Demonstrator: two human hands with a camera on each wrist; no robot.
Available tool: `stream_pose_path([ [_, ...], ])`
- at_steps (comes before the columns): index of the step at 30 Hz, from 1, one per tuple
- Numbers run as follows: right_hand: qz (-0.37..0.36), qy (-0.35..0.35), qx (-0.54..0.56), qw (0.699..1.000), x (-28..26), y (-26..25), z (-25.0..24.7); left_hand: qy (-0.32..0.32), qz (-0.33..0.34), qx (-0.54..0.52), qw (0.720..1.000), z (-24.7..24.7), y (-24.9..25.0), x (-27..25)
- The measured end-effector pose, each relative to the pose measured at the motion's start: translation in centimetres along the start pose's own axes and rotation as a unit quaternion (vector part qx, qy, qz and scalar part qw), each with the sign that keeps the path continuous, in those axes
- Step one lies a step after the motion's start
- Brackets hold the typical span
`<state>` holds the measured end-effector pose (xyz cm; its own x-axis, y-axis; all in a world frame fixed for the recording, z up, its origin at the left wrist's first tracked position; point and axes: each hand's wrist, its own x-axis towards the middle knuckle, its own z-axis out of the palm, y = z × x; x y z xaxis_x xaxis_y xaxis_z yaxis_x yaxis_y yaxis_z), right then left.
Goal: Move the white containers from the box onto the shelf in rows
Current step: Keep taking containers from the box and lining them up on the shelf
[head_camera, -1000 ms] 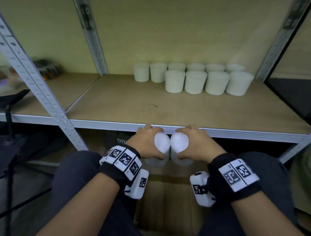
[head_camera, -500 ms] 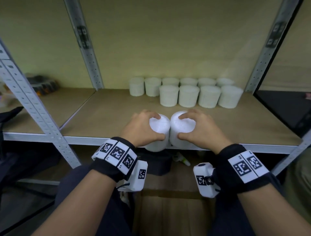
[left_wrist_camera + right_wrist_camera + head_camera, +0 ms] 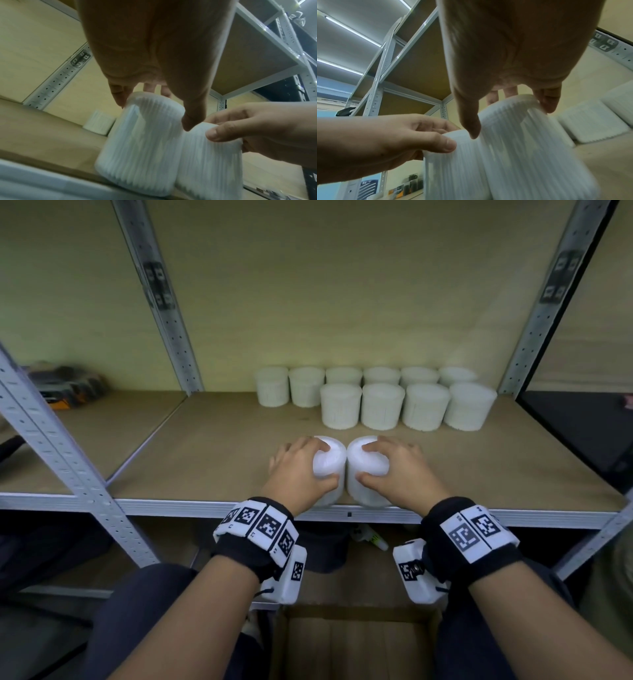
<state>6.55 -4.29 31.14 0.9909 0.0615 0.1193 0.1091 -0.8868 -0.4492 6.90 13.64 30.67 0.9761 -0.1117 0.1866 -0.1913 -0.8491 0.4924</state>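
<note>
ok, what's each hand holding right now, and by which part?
Left hand grips one white container by its top rim, thumb near, fingers far. Right hand grips a second white container the same way.

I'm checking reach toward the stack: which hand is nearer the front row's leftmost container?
Left. The left hand sits just below-left of that container; the right hand is farther right.

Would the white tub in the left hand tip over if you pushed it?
Probably not easily: the white container looks squat with a flat base. It seems light, since fingers lift it by the rim. Its ribbed sides likely aid grip.
</note>
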Motion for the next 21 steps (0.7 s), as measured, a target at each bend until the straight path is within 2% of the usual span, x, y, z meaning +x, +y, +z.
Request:
stream_pose_path([
  [8, -0.005, -0.039, -0.025, 0.999, -0.9, 0.0, -0.7, -0.011, 0.011, 0.041, 0.999, -1.0, 0.2, -0.9],
  [12, -0.027, 0.015, -0.018, 0.999, -1.8, 0.0, -1.7, 0.005, 0.045, 0.04, 0.998, -2.1, 0.3, -1.8],
  [17, -0.043, -0.021, -0.031, 0.998, -1.8, -0.2, -2.9, -0.01, 0.052, 0.026, 0.998, -2.4, 0.6, -1.8],
  [21, -0.05, -0.015, -0.035, 0.998, -1.5, -0.2, -3.1, 0.001, 0.038, 0.023, 0.999, -2.4, 0.5, -1.5],
])
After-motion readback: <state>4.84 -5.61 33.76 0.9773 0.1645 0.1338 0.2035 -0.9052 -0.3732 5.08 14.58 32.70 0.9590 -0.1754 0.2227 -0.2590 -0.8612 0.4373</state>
